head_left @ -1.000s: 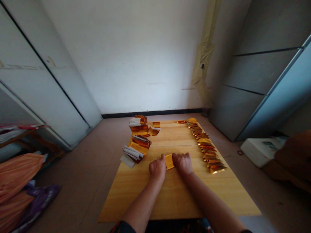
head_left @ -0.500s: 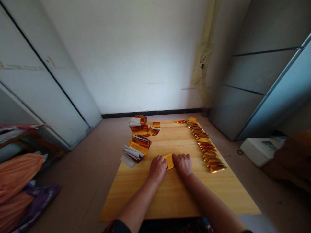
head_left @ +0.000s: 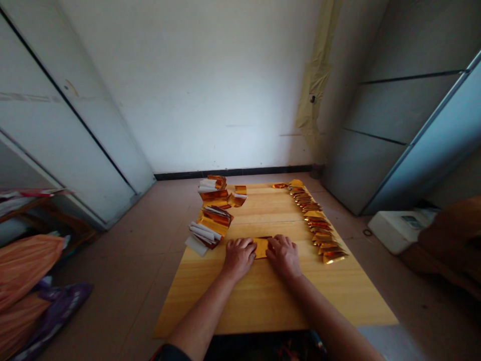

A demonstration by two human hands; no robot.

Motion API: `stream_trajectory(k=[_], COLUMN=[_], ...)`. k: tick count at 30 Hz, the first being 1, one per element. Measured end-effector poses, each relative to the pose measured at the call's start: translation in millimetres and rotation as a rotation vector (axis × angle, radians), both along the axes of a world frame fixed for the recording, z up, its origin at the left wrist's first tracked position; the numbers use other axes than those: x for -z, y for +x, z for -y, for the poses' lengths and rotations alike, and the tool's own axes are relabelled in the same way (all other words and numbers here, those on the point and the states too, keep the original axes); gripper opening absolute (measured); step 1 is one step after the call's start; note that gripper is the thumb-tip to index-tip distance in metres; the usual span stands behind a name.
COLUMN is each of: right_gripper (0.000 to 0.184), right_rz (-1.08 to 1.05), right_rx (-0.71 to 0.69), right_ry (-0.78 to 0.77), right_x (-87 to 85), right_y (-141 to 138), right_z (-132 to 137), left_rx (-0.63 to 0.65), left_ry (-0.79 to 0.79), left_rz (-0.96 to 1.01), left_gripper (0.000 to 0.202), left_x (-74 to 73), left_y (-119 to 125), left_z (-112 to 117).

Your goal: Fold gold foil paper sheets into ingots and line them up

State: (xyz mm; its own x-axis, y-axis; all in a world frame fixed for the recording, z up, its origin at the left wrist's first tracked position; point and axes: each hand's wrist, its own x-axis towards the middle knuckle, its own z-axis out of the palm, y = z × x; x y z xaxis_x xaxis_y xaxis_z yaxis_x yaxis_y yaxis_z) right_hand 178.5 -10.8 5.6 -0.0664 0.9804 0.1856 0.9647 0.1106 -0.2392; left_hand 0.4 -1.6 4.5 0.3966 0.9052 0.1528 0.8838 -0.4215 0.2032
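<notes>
A sheet of gold foil paper (head_left: 261, 247) lies on the wooden table (head_left: 270, 301) in front of me. My left hand (head_left: 239, 256) grips its left end with curled fingers. At its right end, my right hand (head_left: 284, 253) has its fingers bent over the paper and pressed down. Both ends of the sheet are partly hidden under my fingers. Loose gold and white paper sheets (head_left: 214, 223) lie in heaps at the table's left edge. Along the right edge runs a row of folded gold paper pieces (head_left: 319, 223), overlapping one another.
A white box (head_left: 393, 231) stands on the floor at the right, near a grey cabinet (head_left: 376, 130). Orange and purple bags (head_left: 33, 291) sit at the lower left. Behind the table rises a white wall (head_left: 210, 100).
My left hand has shifted slightly left and both hands sit wider apart. The gold paper now lies straighter, with more of it showing. The camera view has tilted a little.
</notes>
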Motion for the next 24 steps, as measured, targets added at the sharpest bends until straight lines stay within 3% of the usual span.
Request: stream_trajectory(k=[5, 10, 24], right_gripper=[0.05, 0.052, 0.045], right_rz=[-0.076, -0.069, -0.156], right_rx=[0.088, 0.112, 0.09], right_ry=[0.013, -0.019, -0.067], right_x=[6.8, 9.0, 15.5], right_y=[-21.7, -29.9, 20.0], right_z=[3.5, 2.4, -2.7], left_rx=[-0.008, -0.007, 0.076], left_ry=[-0.012, -0.042, -0.087], left_rz=[0.019, 0.02, -0.024], left_gripper=[0.028, 0.032, 0.04], left_x=[1.2, -0.8, -2.6], left_y=[-0.3, -0.7, -10.6], left_z=[0.8, 1.1, -1.6])
